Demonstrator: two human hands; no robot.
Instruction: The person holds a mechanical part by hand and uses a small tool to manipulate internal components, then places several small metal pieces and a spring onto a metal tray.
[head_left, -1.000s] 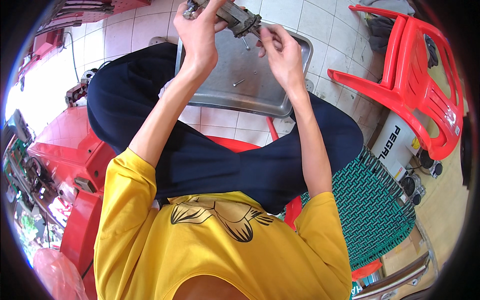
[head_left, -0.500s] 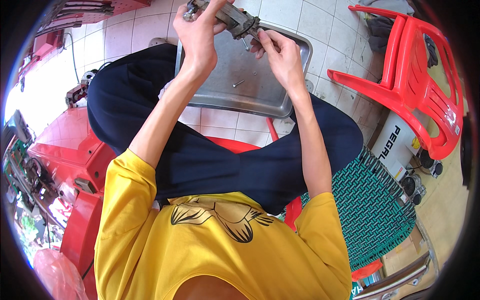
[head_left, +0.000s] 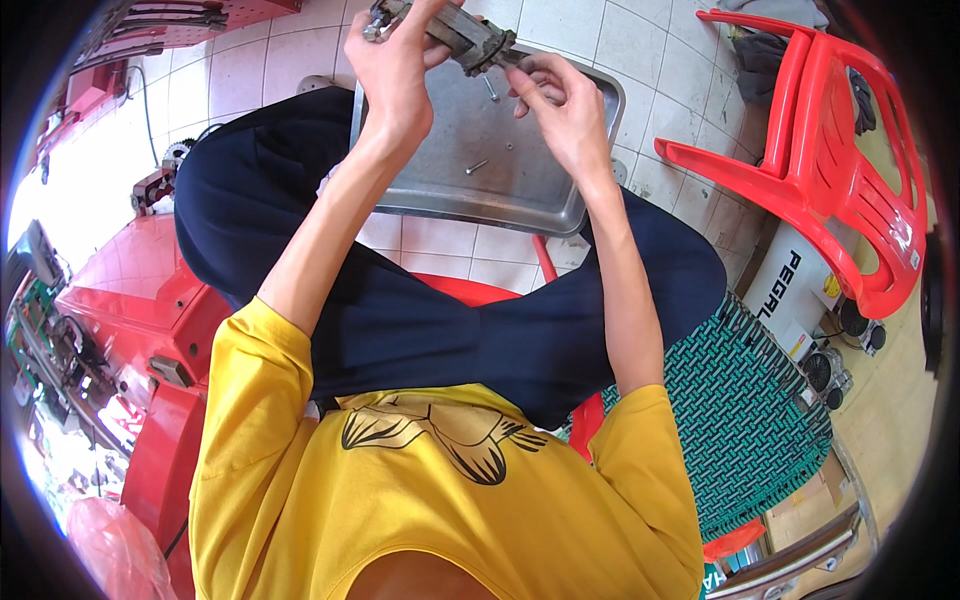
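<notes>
My left hand (head_left: pixel 395 75) is wrapped round a greasy grey metal machine part (head_left: pixel 462 36), cylindrical with a dark ringed flange toward its right end. The part tilts down to the right above a shallow metal tray (head_left: pixel 450 208). At its right end my right hand (head_left: pixel 560 100) has thumb and fingertips pinched together on the narrow tip; the fingers partly hide it. Under the part, a thin bolt (head_left: pixel 491 88) shows against the tray. Another small bolt (head_left: pixel 477 167) lies on the tray bottom, beside a tiny nut-like piece (head_left: pixel 509 147).
My crossed legs (head_left: pixel 440 330) flank the tray's near side. A red plastic chair (head_left: pixel 830 150) stands at right, above a white cylindrical tank (head_left: pixel 790 280). A green woven seat (head_left: pixel 740 420) is at lower right. Red metal equipment (head_left: pixel 140 280) fills the left side.
My right hand has shifted slightly at the part's end, its fingers curling back and lifting somewhat. The left hand and the part have barely moved.
</notes>
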